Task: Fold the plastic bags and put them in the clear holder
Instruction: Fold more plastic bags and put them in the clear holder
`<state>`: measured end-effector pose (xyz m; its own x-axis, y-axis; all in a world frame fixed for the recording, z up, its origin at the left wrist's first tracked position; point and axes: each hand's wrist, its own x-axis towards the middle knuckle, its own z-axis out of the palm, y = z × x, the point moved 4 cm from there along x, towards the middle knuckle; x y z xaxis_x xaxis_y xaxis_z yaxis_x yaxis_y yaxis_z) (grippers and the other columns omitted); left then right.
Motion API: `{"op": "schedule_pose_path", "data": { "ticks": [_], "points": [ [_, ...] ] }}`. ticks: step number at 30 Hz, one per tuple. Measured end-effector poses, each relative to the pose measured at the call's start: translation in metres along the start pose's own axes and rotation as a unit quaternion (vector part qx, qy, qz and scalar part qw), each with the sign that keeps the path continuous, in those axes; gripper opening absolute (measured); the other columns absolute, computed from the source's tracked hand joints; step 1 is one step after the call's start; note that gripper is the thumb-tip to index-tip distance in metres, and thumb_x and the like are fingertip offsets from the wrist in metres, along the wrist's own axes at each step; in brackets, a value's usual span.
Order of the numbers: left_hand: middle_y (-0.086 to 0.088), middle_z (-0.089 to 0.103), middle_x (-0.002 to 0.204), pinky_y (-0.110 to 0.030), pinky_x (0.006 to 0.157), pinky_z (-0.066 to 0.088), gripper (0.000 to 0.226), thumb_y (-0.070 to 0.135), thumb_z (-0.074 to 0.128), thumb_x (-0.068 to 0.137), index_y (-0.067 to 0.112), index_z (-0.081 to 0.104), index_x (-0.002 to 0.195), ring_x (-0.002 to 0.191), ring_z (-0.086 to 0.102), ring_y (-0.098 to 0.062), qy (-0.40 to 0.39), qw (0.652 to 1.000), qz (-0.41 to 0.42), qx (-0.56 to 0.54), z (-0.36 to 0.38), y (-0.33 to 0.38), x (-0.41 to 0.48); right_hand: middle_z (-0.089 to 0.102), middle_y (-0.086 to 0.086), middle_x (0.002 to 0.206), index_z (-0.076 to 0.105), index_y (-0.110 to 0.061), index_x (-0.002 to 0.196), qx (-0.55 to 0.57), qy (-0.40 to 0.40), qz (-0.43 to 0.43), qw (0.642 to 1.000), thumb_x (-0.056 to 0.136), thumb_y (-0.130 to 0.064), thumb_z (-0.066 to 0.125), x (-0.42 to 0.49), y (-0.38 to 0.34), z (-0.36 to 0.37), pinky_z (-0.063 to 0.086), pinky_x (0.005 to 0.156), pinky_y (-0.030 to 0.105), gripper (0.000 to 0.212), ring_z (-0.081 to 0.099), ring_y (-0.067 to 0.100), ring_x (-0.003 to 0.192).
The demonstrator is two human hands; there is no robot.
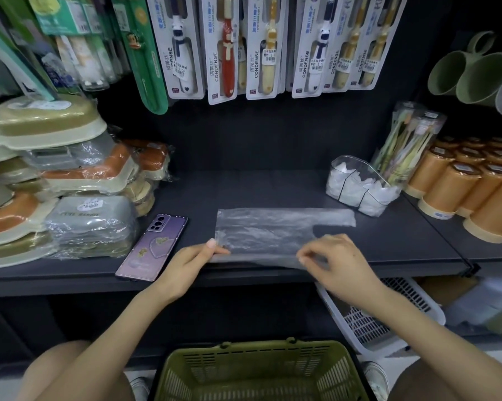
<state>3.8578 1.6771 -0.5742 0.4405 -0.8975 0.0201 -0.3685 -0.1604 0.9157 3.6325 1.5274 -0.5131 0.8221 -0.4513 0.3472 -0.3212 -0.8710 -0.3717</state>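
Clear plastic bag [273, 227] is lying flat on the dark shelf [244, 186], center of frame, w/ its near edge lifting slightly btwn both hands. Left hand [190, 263] is pinching the bag's lower-left corner w/ thumb & fingers. Right hand [341, 263] is pinching the same near edge further right, fingers curled. Clear holder [356, 185], w/ white folded bags inside, is sitting mid-right, just beyond the bag's far-right end. Phone [153, 247] is lying left of the left hand.
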Motion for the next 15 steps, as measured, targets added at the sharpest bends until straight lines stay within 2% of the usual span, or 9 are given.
{"op": "schedule_pose_path", "data": {
  "ticks": [1, 3, 5, 6, 8, 10, 12, 14, 15],
  "points": [
    [0.023, 0.07, 0.104, -0.004, 0.091, 0.035, 0.052, 0.071, 0.032, 0.09, 0.043, 0.075, 0.087, 0.106, 0.058, 0.01, 0.003, 1.0, -0.015, -0.01, -0.001, 0.0, 0.0, 0.069, -0.012, 0.079, 0.071, -0.019, 0.081, 0.044, -0.017, 0.042, 0.998, 0.089, -0.022, 0.06, 0.008, -0.001, -0.007, 0.042, 0.083, 0.027, 0.014, 0.061, 0.008, 0.077],
    [0.02, 0.072, 0.102, -0.009, 0.093, 0.036, 0.063, 0.083, 0.034, 0.08, 0.036, 0.074, 0.09, 0.105, 0.061, 0.006, 0.027, 0.997, -0.044, -0.05, -0.005, 0.0, 0.002, 0.07, -0.008, 0.081, 0.069, -0.019, 0.079, 0.116, -0.055, 0.096, 0.987, 0.088, -0.015, 0.062, 0.029, 0.0, -0.015, 0.045, 0.082, 0.023, 0.012, 0.062, 0.008, 0.081],
    [0.019, 0.072, 0.097, -0.014, 0.093, 0.039, 0.083, 0.099, 0.036, 0.055, 0.033, 0.07, 0.093, 0.101, 0.062, 0.006, 0.058, 0.992, -0.069, -0.084, -0.011, -0.001, 0.007, 0.07, -0.006, 0.08, 0.066, -0.022, 0.073, 0.132, -0.083, 0.117, 0.981, 0.086, -0.011, 0.061, 0.054, 0.006, -0.015, 0.05, 0.083, 0.031, 0.018, 0.064, 0.013, 0.081],
    [0.021, 0.072, 0.092, -0.015, 0.087, 0.041, 0.083, 0.1, 0.035, 0.054, 0.034, 0.067, 0.092, 0.094, 0.062, 0.009, 0.07, 0.991, -0.078, -0.086, -0.012, 0.0, 0.01, 0.07, -0.005, 0.078, 0.066, -0.023, 0.072, 0.125, -0.095, 0.128, 0.979, 0.085, -0.011, 0.06, 0.066, 0.01, -0.012, 0.051, 0.083, 0.035, 0.019, 0.065, 0.014, 0.082],
    [0.019, 0.072, 0.079, -0.015, 0.072, 0.039, 0.063, 0.081, 0.029, 0.078, 0.031, 0.066, 0.089, 0.074, 0.061, 0.011, 0.091, 0.988, -0.085, -0.093, -0.01, 0.006, 0.016, 0.069, -0.006, 0.077, 0.067, -0.022, 0.072, 0.114, -0.117, 0.15, 0.975, 0.084, -0.011, 0.058, 0.088, 0.018, -0.004, 0.052, 0.084, 0.038, 0.019, 0.065, 0.017, 0.084],
    [0.013, 0.072, 0.072, -0.014, 0.065, 0.037, 0.055, 0.057, 0.024, 0.094, 0.026, 0.069, 0.087, 0.062, 0.058, 0.009, 0.113, 0.986, -0.087, -0.084, -0.008, 0.012, 0.022, 0.068, -0.009, 0.077, 0.066, -0.025, 0.07, 0.11, -0.136, 0.161, 0.971, 0.084, -0.011, 0.056, 0.106, 0.024, 0.007, 0.052, 0.085, 0.037, 0.022, 0.064, 0.016, 0.085],
    [0.01, 0.07, 0.07, -0.017, 0.068, 0.039, 0.052, 0.055, 0.03, 0.095, 0.023, 0.069, 0.082, 0.066, 0.059, 0.003, 0.143, 0.983, -0.101, -0.048, -0.009, 0.01, 0.027, 0.067, -0.011, 0.081, 0.065, -0.026, 0.07, 0.104, -0.162, 0.162, 0.968, 0.086, -0.012, 0.054, 0.121, 0.03, 0.022, 0.052, 0.086, 0.036, 0.023, 0.063, 0.015, 0.088],
    [0.005, 0.065, 0.063, -0.031, 0.07, 0.043, 0.041, 0.049, 0.045, 0.096, 0.018, 0.061, 0.076, 0.071, 0.062, -0.013, 0.168, 0.981, -0.094, 0.032, -0.011, 0.004, 0.034, 0.067, -0.01, 0.087, 0.067, -0.023, 0.075, 0.065, -0.198, 0.157, 0.965, 0.087, -0.013, 0.052, 0.131, 0.036, 0.037, 0.051, 0.083, 0.032, 0.022, 0.063, 0.015, 0.091],
    [0.002, 0.064, 0.062, -0.036, 0.071, 0.045, 0.034, 0.044, 0.05, 0.096, 0.016, 0.058, 0.079, 0.073, 0.062, -0.02, 0.173, 0.978, -0.093, 0.073, -0.011, 0.003, 0.037, 0.066, -0.011, 0.086, 0.067, -0.023, 0.075, 0.051, -0.215, 0.157, 0.963, 0.088, -0.012, 0.051, 0.134, 0.039, 0.044, 0.05, 0.079, 0.028, 0.023, 0.063, 0.014, 0.09]
  ]
}}
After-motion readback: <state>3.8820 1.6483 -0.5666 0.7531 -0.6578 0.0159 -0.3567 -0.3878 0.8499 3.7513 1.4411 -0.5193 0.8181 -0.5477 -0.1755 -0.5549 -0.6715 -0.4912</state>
